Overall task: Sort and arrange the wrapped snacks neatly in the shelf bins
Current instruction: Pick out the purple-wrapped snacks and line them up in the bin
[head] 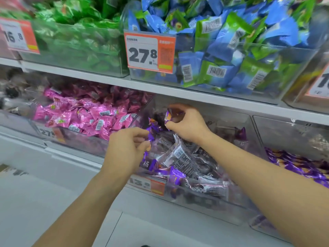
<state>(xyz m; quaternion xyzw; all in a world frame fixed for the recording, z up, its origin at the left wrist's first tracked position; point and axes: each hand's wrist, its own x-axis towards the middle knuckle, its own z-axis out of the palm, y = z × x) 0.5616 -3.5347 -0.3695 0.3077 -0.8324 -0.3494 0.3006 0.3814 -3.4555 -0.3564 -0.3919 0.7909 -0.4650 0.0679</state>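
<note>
A person's two bare hands work in a clear plastic bin (204, 202) of purple-wrapped snacks (175, 175) on the lower shelf of a shop display. The right hand (187, 125) is raised above the heap, its grip pinching a purple snack (168, 115) between thumb and curled fingers. Just beside and below that grip, the left hand (127, 148) has its thumb and fingers closed on the twisted end of another purple wrapper (151, 137). Under both grips lie more purple sweets mixed with darker, clear-windowed packets (179, 155) bearing barcodes and print, heaped loosely and at all angles. An orange price tag (154, 187) hangs on the bin's front wall, below the left grip.

To the left of the grips, the neighbouring bin holds pink-wrapped snacks (85, 113); further left the wrappers are dark and blurred. To the right of the grips, another bin holds more purple wrappers (299, 168). A white shelf board (178, 92) runs just above the right grip. On it, directly above the grips, stands a bin of blue and green packets (231, 50) with a tag reading 27.8 (150, 52); to its left is a bin of green wrappers (74, 38) and a tag (17, 35) beginning 16.
</note>
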